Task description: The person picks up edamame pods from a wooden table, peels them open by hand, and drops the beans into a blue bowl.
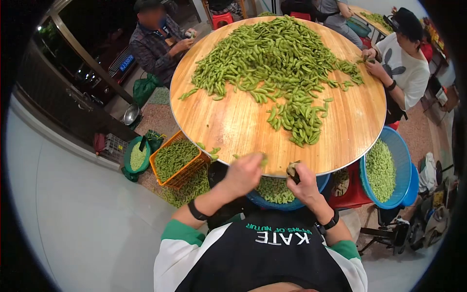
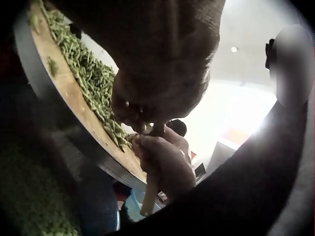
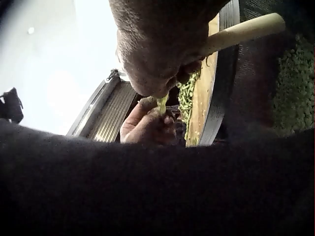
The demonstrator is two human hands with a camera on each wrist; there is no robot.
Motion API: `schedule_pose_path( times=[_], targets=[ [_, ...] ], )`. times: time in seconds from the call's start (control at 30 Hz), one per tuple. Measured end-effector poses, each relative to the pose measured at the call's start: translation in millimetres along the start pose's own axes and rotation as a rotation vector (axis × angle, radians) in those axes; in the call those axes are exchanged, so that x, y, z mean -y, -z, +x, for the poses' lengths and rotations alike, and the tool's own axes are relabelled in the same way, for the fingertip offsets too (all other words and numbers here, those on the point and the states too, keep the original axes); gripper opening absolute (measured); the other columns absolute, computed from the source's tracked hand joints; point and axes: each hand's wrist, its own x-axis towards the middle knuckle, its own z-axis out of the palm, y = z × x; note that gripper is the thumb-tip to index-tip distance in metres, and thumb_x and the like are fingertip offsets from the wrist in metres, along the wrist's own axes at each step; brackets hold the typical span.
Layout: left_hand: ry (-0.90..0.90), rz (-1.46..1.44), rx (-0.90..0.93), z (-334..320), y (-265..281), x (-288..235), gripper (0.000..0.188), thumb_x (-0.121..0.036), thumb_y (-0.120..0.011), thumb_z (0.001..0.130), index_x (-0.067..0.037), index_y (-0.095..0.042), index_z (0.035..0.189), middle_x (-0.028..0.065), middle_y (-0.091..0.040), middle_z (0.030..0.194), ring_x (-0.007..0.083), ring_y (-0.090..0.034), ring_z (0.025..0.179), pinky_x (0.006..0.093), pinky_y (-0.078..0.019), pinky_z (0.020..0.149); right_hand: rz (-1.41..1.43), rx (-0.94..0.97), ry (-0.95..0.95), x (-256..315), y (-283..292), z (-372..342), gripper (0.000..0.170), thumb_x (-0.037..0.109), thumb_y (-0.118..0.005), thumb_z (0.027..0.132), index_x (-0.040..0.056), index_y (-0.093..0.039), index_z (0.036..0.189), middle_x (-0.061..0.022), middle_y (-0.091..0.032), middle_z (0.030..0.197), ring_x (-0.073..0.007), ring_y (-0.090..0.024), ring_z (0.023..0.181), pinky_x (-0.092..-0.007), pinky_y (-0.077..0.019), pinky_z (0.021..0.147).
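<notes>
Over the near edge of the round wooden table (image 1: 224, 136), my left hand (image 1: 245, 173) pinches a green soybean pod (image 1: 264, 159); it is blurred in the head view. To its right, my right hand (image 1: 305, 184) grips a pale, round wooden handle (image 3: 246, 32), which juts from the bottom of the fist. The working end of that tool is hidden by the fingers. In the right wrist view the fingertips of both hands come close together around the pod. A large heap of green pods (image 1: 272, 53) covers the far part of the table.
Below the hands stands a blue basin (image 1: 320, 184) of shelled beans. Another blue basket (image 1: 404, 146) of beans is at right. An orange crate (image 1: 198, 163) of pods and a green basin (image 1: 130, 160) stand at left. Two people sit at the table, left (image 1: 155, 46) and right (image 1: 408, 73).
</notes>
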Motion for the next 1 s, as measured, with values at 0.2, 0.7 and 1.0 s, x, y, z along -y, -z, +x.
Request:
schedule_pose_path(
  times=[0.2,0.7,1.0],
  targets=[
    [-0.022,0.457,-0.001,18,22,43,0.012,-0.01,-0.06,0.082,-0.002,-0.062,0.091,0.0173,-0.059,0.086,0.0335,-0.06,0.083,0.0429,-0.049,0.073,0.09,0.124,0.046,2,2,-12,0.026,0.004,-0.07,0.074,-0.0004,-0.052,0.091,-0.0169,-0.052,0.079,-0.0377,-0.056,0.072,-0.0403,-0.0458,0.06],
    [0.272,-0.096,0.212,124,-62,82,0.021,-0.007,-0.059,0.077,0.001,-0.056,0.096,0.0231,-0.055,0.096,0.0438,-0.056,0.09,0.0475,-0.0475,0.08,0.161,0.102,-0.072,-2,2,-10,0.03,0.005,-0.062,0.079,-0.0022,-0.054,0.108,-0.0169,-0.055,0.083,-0.0331,-0.058,0.073,-0.0373,-0.0467,0.065],
    [0.105,0.034,0.146,92,-66,85,0.018,-0.003,-0.055,0.077,0.003,-0.05,0.094,0.0256,-0.052,0.094,0.0459,-0.054,0.09,0.051,-0.0462,0.078,0.726,0.081,-0.509,13,1,5,0.038,0.012,-0.046,0.096,0.0005,-0.045,0.132,-0.0025,-0.06,0.082,-0.0054,-0.05,0.06,-0.0202,-0.0411,0.051]
  ],
)
